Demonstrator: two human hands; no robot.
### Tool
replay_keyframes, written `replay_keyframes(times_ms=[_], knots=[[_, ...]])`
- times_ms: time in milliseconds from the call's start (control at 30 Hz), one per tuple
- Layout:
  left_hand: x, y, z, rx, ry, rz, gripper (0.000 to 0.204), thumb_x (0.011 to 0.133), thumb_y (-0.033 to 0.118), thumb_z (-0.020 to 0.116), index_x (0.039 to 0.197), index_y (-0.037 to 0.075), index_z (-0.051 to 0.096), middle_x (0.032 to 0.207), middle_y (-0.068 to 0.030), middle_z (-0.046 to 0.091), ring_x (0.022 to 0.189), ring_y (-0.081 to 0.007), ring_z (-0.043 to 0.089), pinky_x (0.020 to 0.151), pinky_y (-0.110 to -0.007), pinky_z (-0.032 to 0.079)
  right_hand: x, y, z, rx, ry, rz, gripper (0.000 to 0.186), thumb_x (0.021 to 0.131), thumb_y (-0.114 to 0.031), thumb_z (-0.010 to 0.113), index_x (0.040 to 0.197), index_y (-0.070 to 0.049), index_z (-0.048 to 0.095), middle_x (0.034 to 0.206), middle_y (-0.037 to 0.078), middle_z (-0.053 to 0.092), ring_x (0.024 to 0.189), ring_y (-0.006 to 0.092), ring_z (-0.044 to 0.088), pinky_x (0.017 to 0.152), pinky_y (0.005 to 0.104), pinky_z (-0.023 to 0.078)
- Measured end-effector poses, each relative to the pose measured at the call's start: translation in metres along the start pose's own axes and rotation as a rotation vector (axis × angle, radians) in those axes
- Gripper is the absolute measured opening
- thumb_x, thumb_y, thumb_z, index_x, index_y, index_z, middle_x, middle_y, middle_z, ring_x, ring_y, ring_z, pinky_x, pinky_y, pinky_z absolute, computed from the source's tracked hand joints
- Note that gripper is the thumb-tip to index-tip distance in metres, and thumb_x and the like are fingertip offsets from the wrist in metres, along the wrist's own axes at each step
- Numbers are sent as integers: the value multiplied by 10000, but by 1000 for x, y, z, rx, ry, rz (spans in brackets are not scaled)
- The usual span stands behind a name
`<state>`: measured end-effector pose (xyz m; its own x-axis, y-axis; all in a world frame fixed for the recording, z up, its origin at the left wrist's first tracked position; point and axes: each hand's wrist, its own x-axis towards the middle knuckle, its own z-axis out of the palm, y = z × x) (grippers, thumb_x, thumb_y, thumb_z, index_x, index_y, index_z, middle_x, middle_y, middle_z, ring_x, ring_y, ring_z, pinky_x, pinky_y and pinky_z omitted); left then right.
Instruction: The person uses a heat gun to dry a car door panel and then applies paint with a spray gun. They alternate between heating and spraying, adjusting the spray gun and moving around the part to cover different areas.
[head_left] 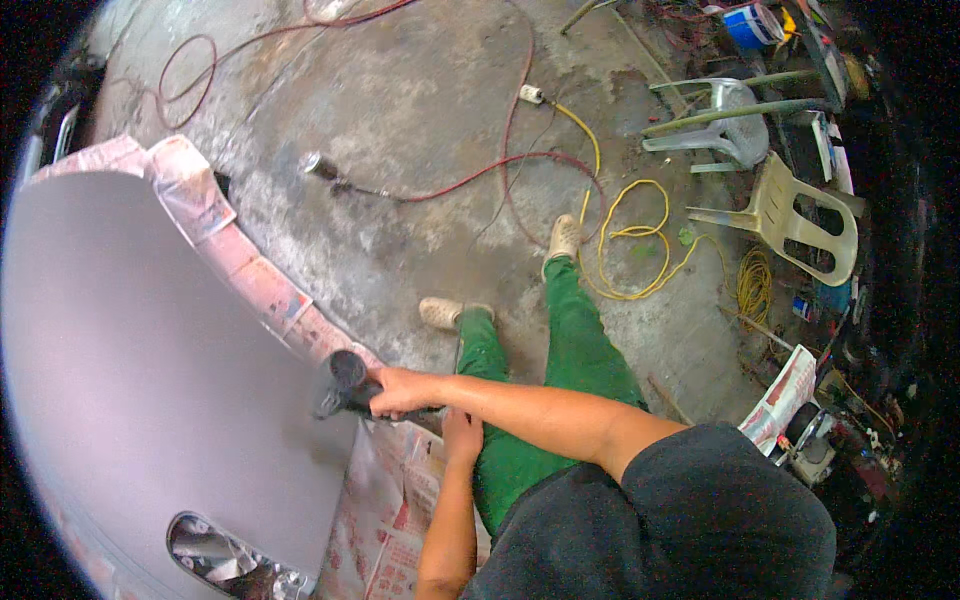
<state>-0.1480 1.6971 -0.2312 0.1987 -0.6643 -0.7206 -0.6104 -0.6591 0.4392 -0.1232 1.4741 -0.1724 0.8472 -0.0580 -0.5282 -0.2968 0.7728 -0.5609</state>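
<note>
A dark spray gun with a round cup (346,368) is in my right hand (405,390), whose fingers wrap round it. Its front end sits over the edge of a large, smooth grey car body panel (150,350), apparently a little above it. My right arm reaches across my body to the left. Close to my green trousers is my left hand (462,437), just behind the right one. Its fingers are curled, and what they grip is hidden. Near the lower end of the panel is an oval opening (215,550) with crumpled material inside.
Masking newspaper (270,290) lines the panel's edge. A red hose (450,190) and yellow cord (655,265) loop over the concrete floor. A metal canister (318,165) lies beyond my feet. Plastic chairs (800,225) and clutter stand at right.
</note>
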Motion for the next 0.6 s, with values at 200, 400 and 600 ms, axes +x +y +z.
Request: replay_keyframes(times_ms=[200,400,600], knots=[[9,74,27,113,-96,-132,466,944,318,567,1225,-52,591,1191,-268,604,1158,-428,533,1020,-490,402,-124,-27,-118,-124,87,20,450,809,-255,730,1138,9,575,736,39,610,598,116,569,554,289,493],[44,166,43,227,-91,114,460,938,316,589,1236,-35,588,1172,-262,609,1134,-427,544,995,-481,423,-349,-42,-299,377,490,-100,264,855,-300,733,819,-66,615,705,22,589,613,155,580,564,306,509],[79,280,39,189,-48,126,463,928,325,602,1261,3,579,1183,-253,607,1141,-422,541,995,-475,425,-584,-18,-410,572,1147,-470,173,887,-245,702,876,-99,610,728,-7,590,623,106,570,555,281,505]])
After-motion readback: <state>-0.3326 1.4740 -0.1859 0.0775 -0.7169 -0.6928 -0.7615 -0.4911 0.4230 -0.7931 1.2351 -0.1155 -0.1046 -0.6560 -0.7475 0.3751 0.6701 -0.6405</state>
